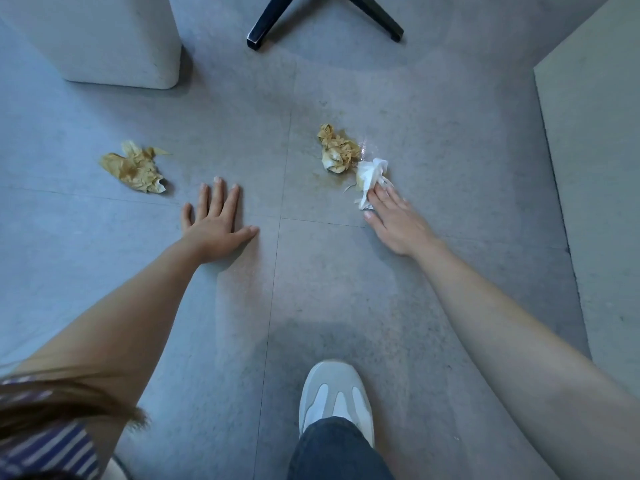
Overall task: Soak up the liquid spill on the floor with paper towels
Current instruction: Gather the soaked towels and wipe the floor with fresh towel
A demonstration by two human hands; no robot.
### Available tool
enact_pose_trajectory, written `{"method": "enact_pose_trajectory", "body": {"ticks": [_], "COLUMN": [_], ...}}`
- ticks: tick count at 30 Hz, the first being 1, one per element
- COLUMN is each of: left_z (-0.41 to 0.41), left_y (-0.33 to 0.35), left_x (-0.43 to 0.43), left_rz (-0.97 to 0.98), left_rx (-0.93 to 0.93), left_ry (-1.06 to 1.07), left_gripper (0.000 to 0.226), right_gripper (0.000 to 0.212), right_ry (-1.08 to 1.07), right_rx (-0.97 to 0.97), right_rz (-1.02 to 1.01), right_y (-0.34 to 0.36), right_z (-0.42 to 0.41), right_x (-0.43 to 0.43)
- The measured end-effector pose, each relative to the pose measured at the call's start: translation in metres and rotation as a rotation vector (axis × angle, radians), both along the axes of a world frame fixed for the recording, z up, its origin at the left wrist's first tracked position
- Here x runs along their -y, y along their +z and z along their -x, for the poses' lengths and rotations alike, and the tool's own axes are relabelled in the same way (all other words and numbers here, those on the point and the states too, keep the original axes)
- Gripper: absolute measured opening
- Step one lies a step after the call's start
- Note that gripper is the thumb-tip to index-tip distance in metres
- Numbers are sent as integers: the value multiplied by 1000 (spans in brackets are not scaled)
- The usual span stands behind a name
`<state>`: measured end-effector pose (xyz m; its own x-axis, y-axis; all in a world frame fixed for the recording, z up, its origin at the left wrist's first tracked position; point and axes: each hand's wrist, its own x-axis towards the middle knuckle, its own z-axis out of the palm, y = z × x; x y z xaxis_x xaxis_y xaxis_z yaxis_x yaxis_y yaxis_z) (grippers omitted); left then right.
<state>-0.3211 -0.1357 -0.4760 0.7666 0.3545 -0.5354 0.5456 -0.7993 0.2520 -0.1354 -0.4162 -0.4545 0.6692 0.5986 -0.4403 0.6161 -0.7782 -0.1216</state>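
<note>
Grey floor (346, 306) looks mostly dry. One soaked wad (133, 167) lies discarded, another wad (336, 148) beside perhaps the last wet patch (363, 146), where the flat-fingered right hand (398, 223) presses a white towel (370, 174). The left hand (216, 225) rests splayed.

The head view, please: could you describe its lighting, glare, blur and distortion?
In the head view the light is soft and even; a small glint marks the wet floor beside the brown soaked towel; a faint shadow pools around the shoe; the wide lens bows the tile seams; the hair at lower left is blurred.
</note>
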Motion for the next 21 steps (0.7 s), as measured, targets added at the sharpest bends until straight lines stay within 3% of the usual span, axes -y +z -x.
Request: {"method": "enact_pose_trajectory", "body": {"ticks": [3, 8, 13, 21], "left_z": [-1, 0, -3, -3], "left_y": [2, 7, 11, 13], "left_x": [1, 1, 2, 5], "left_rz": [-1, -14, -21, -29], "left_rx": [-4, -18, -36, -34], "left_ry": [-5, -10, -9, -9], "left_gripper": [84, 84, 84, 84], "right_gripper": [58, 46, 60, 59], "right_ry": [37, 30, -27, -133], "right_rx": [28, 249, -27, -109], "right_rz": [18, -133, -46, -131], "right_y": [7, 17, -4, -4], "right_z": [-5, 5, 5, 0], "right_x": [-2, -17, -34, -47]}}
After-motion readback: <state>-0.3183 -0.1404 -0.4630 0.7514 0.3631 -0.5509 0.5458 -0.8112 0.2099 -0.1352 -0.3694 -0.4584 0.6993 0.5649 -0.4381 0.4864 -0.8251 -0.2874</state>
